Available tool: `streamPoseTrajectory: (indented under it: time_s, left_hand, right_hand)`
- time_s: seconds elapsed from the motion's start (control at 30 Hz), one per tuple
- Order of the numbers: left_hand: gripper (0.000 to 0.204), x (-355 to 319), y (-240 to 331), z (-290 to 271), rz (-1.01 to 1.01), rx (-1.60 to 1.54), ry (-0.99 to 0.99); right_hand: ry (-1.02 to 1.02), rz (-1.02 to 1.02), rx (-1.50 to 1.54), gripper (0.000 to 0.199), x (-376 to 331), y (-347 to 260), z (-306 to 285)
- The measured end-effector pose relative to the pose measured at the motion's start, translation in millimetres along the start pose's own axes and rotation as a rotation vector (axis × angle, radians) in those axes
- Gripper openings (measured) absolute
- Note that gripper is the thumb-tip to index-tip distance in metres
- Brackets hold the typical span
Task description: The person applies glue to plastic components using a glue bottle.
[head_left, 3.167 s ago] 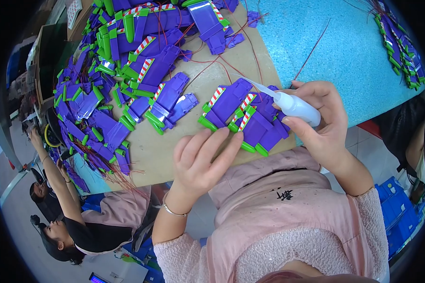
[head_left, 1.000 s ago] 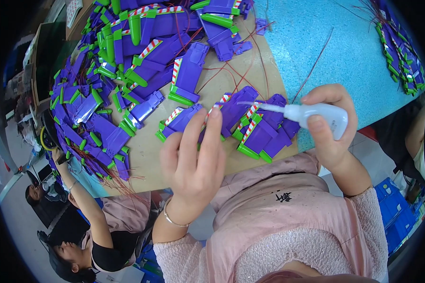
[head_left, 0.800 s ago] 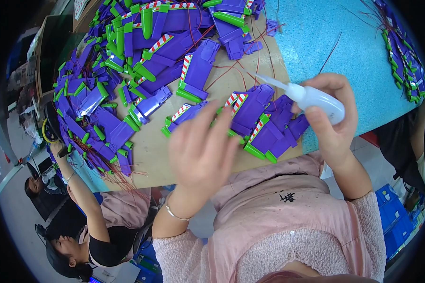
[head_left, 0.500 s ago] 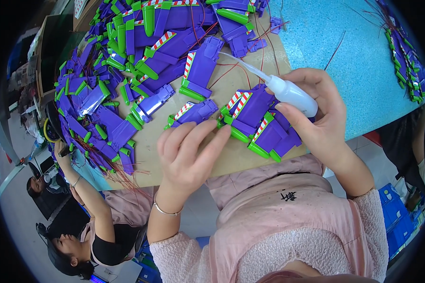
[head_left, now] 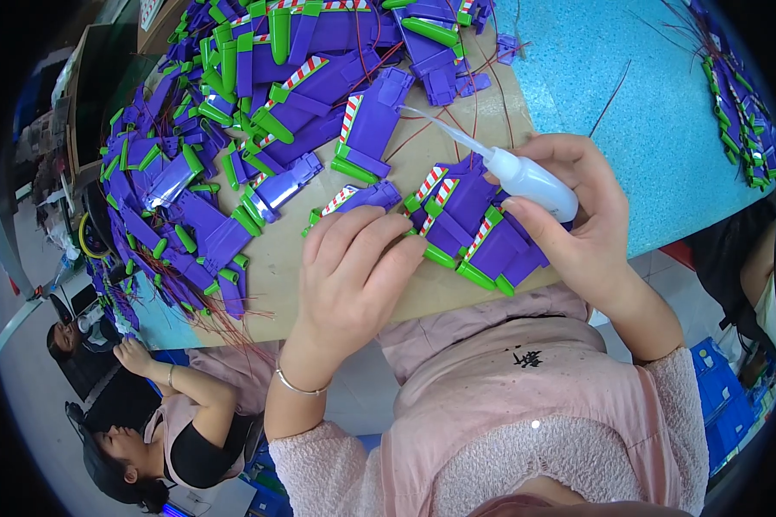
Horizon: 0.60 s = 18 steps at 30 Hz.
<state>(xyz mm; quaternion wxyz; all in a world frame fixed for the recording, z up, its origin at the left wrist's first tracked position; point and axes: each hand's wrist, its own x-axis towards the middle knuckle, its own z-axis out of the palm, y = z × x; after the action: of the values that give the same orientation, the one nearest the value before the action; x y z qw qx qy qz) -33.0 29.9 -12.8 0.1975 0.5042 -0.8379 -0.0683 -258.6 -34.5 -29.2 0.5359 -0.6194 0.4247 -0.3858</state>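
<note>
- Bottle [head_left: 539, 186] in right hand [head_left: 593, 234], fingers clamped round its body; tilted so nozzle [head_left: 467, 140] points away left, likely to keep the tip in sight.
- Left hand [head_left: 349, 271]: fingers bent, nearly together, at edge of near wings [head_left: 466, 200]; likely steadying, though pinching or resting, cannot tell.
- Near wings overlap on tabletop [head_left: 664, 129] between both hands, likely for reach.
- Heap [head_left: 172, 181] lies beyond and left, likely for elbow room.

From the person's head, through the left of two side-by-side fisheye cameras, the desk [head_left: 672, 155], the left hand [head_left: 351, 280] and the right hand [head_left: 588, 215] are viewed steeply downward at close range, the pink apron [head_left: 500, 388] being included below.
</note>
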Motion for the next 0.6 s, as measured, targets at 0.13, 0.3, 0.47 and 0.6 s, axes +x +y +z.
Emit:
streamPoseTrajectory:
  time_s: [0.13,0.3,0.47,0.6]
  left_hand:
    - [0.028,10,-10,-3,-0.077,-0.044,0.040]
    - [0.051,41,-16,17,-0.354,0.226,0.177]
    - [0.048,40,-17,17,-0.365,0.249,0.157]
    - [0.048,30,-1,0,-0.381,0.093,0.206]
  right_hand:
    - [0.014,-0.029,-0.001,0.036,-6,0,-10]
    - [0.058,0.019,0.068,0.036,-18,-4,-29]
    - [0.155,-0.037,0.154,0.034,-21,-2,-32]
    - [0.152,-0.098,0.175,0.026,-20,5,-37]
